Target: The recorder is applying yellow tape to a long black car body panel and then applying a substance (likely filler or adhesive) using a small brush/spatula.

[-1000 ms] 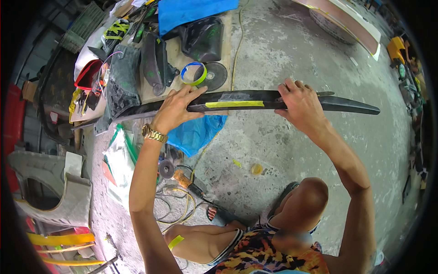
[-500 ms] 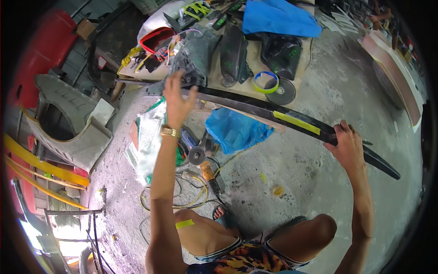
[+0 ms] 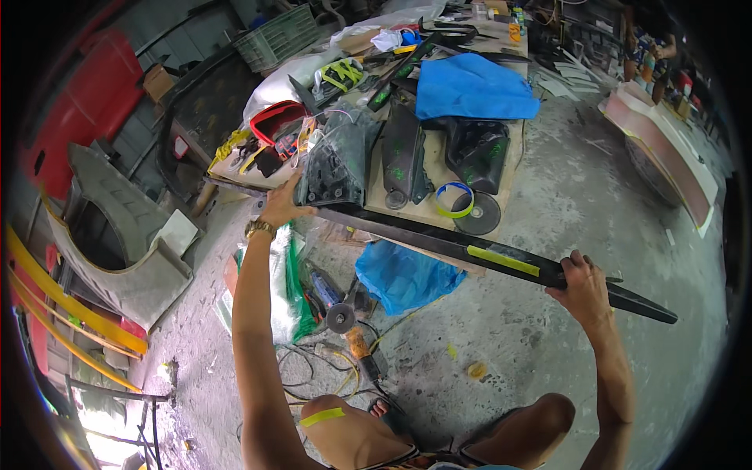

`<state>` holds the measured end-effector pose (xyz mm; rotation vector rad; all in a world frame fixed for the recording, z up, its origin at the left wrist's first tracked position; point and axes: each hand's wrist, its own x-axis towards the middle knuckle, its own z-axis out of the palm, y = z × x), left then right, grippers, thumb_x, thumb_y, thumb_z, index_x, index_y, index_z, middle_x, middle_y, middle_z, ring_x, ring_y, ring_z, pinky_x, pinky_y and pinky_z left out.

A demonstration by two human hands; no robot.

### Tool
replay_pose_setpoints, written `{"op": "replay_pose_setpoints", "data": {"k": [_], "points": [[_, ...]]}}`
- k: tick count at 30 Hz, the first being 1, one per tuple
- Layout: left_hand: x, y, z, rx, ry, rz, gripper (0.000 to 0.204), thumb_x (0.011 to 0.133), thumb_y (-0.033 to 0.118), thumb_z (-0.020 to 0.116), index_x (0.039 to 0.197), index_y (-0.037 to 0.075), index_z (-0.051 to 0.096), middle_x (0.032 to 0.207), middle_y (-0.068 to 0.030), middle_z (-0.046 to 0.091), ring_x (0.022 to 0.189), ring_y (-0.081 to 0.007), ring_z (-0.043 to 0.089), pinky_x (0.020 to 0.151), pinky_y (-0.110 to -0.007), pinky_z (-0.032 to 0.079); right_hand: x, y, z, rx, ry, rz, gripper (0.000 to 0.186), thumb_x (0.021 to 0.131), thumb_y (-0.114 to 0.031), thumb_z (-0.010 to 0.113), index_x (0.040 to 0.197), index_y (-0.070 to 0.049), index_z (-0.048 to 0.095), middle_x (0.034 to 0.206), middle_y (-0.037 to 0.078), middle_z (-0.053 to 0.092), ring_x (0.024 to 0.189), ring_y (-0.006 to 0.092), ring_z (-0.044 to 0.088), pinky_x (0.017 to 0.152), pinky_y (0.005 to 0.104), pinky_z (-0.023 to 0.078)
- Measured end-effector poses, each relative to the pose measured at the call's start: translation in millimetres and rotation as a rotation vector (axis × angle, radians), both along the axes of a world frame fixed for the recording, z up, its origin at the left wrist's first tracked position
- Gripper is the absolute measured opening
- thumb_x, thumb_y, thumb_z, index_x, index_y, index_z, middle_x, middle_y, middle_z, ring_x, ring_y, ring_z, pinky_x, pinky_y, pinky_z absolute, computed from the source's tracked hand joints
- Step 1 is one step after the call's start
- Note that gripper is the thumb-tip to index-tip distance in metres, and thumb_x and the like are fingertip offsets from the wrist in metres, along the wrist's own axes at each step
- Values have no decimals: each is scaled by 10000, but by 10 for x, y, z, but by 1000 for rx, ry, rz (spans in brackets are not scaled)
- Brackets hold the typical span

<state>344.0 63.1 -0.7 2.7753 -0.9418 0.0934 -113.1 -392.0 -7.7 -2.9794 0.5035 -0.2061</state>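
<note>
A long black trim strip (image 3: 407, 234) runs slantwise in front of me, with a piece of yellow tape (image 3: 503, 260) stuck on it. Near its right end my right hand (image 3: 583, 290) is closed round the strip. My left hand (image 3: 283, 202) lies over the strip's left part, thumb and fingers spread apart. Just beyond that hand stands a dark plastic part (image 3: 337, 168) on the low table (image 3: 501, 188). Behind the strip, a roll of yellow-green tape (image 3: 454, 200) leans by a dark round disc (image 3: 478, 215).
An angle grinder (image 3: 356, 341) with tangled cords lies on the floor before me. Next to it are a blue plastic bag (image 3: 407, 276) and a clear-and-green bag (image 3: 286, 290). A grey fender (image 3: 125, 235) stands left; a pale curved panel (image 3: 662, 149) stands right.
My left hand has come down onto the strip, slightly leftward. My right hand keeps its grip. The view has tilted up, bringing more of the table into sight.
</note>
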Motion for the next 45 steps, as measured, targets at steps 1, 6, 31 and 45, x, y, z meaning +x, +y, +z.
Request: {"op": "replay_pose_setpoints", "data": {"k": [1,6,31,45], "points": [[-43,33,20,-52,-48,-27,1249,649,470,887,1631,232,152,1524,-209,471,1406,-387,442,1139,-531,319,15,8,1,0,2,-2,445,660,-201,900,985,3,675,1071,155,626,997,365,636,864,460,536],[5,-94,183,-244,-177,7,1187,687,483,866,1624,261,171,1477,-230,512,1357,-429,476,1118,-577,322,50,34,52,12,-8,23,457,668,-201,900,1009,8,679,1064,154,627,995,357,632,869,458,538],[-2397,-561,-468,-1430,1697,-175,1003,877,880,250,1639,240,124,1617,-220,317,1487,-386,318,1196,-518,274,48,43,38,-22,10,63,415,719,-206,857,1015,-7,643,1109,191,641,987,392,630,838,470,518],[-3065,-1645,-3527,288,637,-328,810,1034,603,354,1636,130,89,1683,-191,118,1548,-332,170,1255,-522,96,21,-102,-136,-43,-24,70,428,772,-289,831,1066,-19,677,1143,181,669,1016,379,649,890,451,523]]}}
